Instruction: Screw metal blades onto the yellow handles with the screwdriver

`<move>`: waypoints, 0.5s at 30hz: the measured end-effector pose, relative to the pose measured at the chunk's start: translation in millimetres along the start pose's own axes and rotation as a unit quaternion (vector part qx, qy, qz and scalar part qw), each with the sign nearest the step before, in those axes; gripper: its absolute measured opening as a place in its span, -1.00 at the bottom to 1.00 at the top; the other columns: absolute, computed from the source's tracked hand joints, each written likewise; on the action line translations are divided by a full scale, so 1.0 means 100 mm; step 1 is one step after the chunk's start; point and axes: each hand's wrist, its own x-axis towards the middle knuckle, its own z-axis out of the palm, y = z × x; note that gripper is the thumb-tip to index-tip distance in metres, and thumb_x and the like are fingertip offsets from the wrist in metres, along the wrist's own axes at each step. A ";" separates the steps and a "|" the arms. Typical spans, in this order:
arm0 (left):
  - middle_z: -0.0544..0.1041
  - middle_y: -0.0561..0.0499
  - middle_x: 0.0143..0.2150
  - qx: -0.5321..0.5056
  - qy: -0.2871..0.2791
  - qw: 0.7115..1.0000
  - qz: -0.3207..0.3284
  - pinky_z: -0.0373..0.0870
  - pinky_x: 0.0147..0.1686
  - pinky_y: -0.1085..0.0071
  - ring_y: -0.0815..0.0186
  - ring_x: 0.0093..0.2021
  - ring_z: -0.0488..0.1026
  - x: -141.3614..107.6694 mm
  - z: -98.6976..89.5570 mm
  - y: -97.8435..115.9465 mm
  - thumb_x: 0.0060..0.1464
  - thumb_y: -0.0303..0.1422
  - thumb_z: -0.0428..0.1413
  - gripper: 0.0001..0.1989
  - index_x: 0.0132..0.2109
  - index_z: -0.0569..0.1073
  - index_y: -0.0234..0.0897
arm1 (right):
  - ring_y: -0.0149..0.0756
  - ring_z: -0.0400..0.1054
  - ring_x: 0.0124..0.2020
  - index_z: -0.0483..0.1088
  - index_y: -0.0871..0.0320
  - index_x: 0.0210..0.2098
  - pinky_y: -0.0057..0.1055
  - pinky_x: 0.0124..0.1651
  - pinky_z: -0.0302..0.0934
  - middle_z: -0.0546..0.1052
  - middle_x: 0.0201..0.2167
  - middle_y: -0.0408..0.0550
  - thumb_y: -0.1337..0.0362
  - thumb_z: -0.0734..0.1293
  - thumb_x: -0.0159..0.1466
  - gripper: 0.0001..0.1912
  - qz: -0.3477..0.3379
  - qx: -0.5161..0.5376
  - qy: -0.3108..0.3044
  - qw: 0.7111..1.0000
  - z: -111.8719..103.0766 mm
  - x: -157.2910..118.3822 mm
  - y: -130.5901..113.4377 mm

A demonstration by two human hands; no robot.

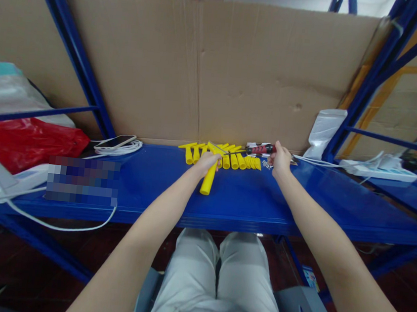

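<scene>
My left hand [210, 161] is closed around a yellow T-shaped tool with a round, tube-like handle [207, 182], its handle end pointing toward me. In my right hand [281, 158] is a screwdriver [264, 150] with a red and black handle. The screwdriver's thin shaft points left toward the head of the yellow tool; whether its tip touches is too small to tell. Behind my left hand, several like yellow tools [234, 160] lie in a row. Small flat yellow pieces [254, 163] and a little heap of small metal parts, apparently screws [267, 164], lie near my right hand.
The blue table [154, 180] ends at a cardboard wall [135, 69] between blue posts. At left are a red bag [31, 142], a coiled white cable [127, 147] and a phone-like device. A white pouch [325, 133] and a power strip [381, 171] are at right.
</scene>
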 end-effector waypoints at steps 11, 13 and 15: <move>0.26 0.15 -0.72 0.002 0.004 1.000 0.001 0.15 -0.65 0.52 0.49 -0.75 0.17 -0.01 0.01 0.00 -0.02 -0.60 0.01 -0.85 -0.47 0.30 -0.29 | -0.53 0.02 -0.79 0.10 0.07 -0.49 -0.54 -0.76 -0.18 0.09 -0.77 -0.40 -0.07 0.40 0.16 -0.54 -0.009 0.020 -0.011 1.000 -0.01 0.04 0.05; 0.27 0.15 -0.71 0.004 0.006 1.000 0.000 0.14 -0.65 0.51 0.49 -0.76 0.17 -0.01 0.01 0.00 -0.01 -0.60 0.01 -0.84 -0.47 0.30 -0.29 | -0.53 0.02 -0.79 0.10 0.06 -0.49 -0.54 -0.76 -0.18 0.09 -0.77 -0.40 -0.08 0.41 0.16 -0.53 -0.009 0.020 -0.014 1.000 -0.01 0.05 0.05; 0.26 0.16 -0.72 0.005 0.006 1.000 0.000 0.13 -0.65 0.52 0.49 -0.76 0.17 -0.02 0.01 0.00 0.02 -0.60 0.01 -0.82 -0.48 0.29 -0.29 | -0.52 0.03 -0.79 0.10 0.06 -0.49 -0.53 -0.75 -0.18 0.09 -0.77 -0.39 -0.07 0.41 0.16 -0.53 -0.009 0.016 -0.016 1.000 -0.01 0.04 0.04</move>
